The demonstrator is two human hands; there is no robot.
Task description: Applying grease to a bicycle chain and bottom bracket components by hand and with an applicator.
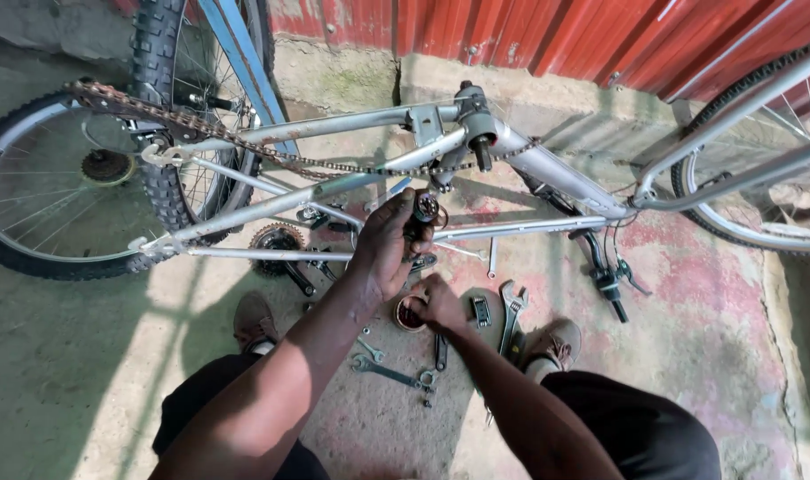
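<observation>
Daylit, evenly bright. Sunlit patch on the concrete floor (111, 356) at near left, crossed by soft frame shadows. Mottled shade at right. No harsh glare. Sharp at centre; wide-angle bending at the edges, curving the red corrugated wall (556, 36).

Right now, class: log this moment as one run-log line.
left hand: holds dark cylindrical bike part | right hand: at small round tin | upside-down silver bike frame | wrenches on floor
</observation>
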